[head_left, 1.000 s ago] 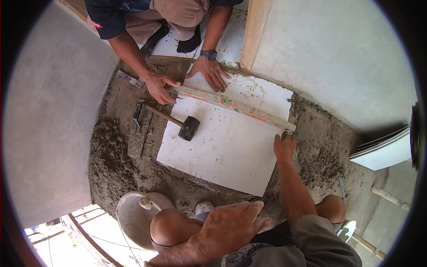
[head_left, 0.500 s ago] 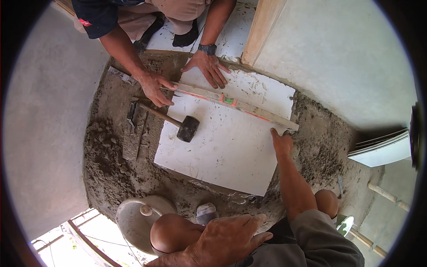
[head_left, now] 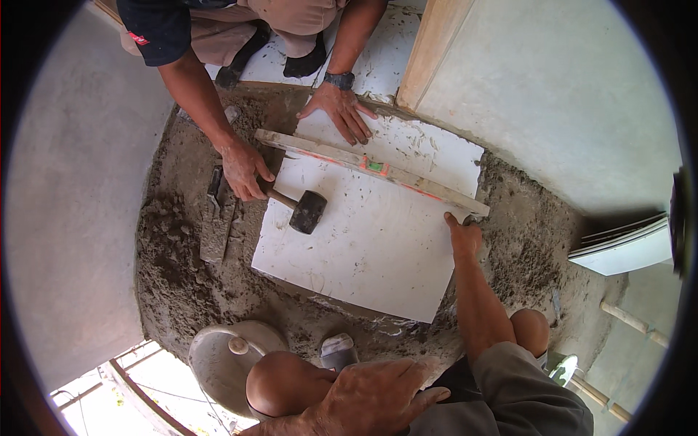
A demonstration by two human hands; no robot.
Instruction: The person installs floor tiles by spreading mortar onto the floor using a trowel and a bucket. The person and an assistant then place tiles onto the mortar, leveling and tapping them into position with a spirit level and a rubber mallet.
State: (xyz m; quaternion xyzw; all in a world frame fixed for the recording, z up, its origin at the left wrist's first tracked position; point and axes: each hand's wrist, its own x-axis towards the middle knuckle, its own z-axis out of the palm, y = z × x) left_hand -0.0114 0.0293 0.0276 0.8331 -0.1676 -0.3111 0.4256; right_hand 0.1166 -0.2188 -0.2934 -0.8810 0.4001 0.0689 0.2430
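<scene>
My right hand [head_left: 464, 238] is at the right edge of a large white tile [head_left: 363, 247], beneath one end of a spirit level [head_left: 414, 182]. Its thumb lies on the tile; the other fingers curl at the edge, partly hidden. My left hand [head_left: 378, 396] rests over my lap, fingers stretched out and holding nothing. The level lies slantwise across the tile. Opposite me, a co-worker's hand [head_left: 247, 171] grips the handle of a black-headed rubber mallet [head_left: 308, 211], whose head is over the tile. The co-worker's other hand [head_left: 342, 112] presses flat on the tile's far part.
Wet mortar [head_left: 174, 254] surrounds the tile. A trowel [head_left: 218, 225] lies at the left. Near my knee stands a round bucket [head_left: 203, 363]. Stacked tiles [head_left: 625, 247] lean by the right wall. A wooden door frame [head_left: 429, 54] stands at the back.
The co-worker's hand has left the level's far left end and taken hold of the mallet handle. My hands have barely moved.
</scene>
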